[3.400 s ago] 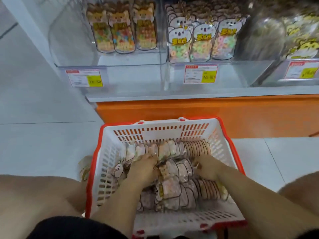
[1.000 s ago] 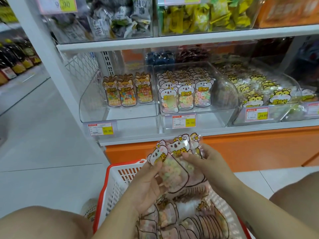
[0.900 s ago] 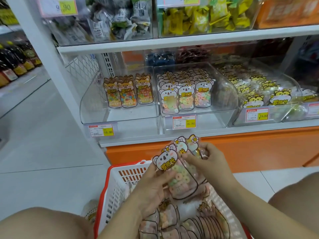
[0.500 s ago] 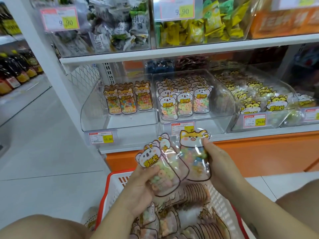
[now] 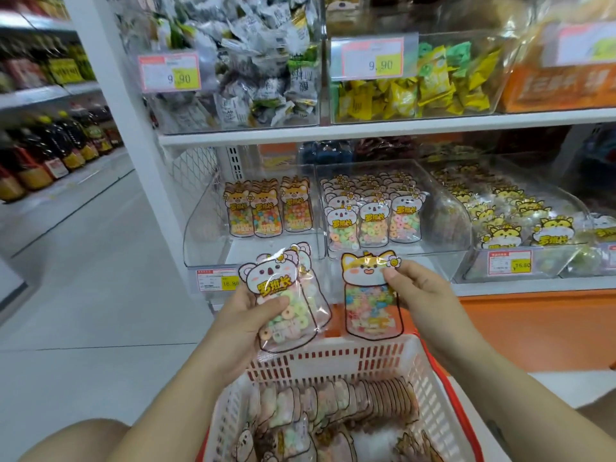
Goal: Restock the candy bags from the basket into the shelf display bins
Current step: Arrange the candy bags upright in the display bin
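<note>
My left hand (image 5: 245, 316) holds a small stack of koala-topped candy bags (image 5: 286, 295) above the basket. My right hand (image 5: 418, 290) pinches one orange fox-topped candy bag (image 5: 370, 295) by its top right corner, apart from the stack. Below them the white basket with a red rim (image 5: 430, 381) holds several more candy bags (image 5: 333, 415). On the lower shelf a clear bin (image 5: 213, 235) has three fox bags at its back. The bin to its right (image 5: 446, 215) holds rows of koala bags.
A third clear bin (image 5: 566, 228) with yellow tiger bags stands to the right. Price tags (image 5: 218, 280) front the bins. The upper shelf (image 5: 366, 128) carries bins of wrapped snacks. An orange base panel (image 5: 533, 328) runs under the shelf. Bottles (image 5: 50, 151) line the aisle at left. My knees flank the basket.
Both hands rose from the basket with bags. My right hand pulled the fox bag away from the koala stack to the right; the camera tilted up toward the shelf.
</note>
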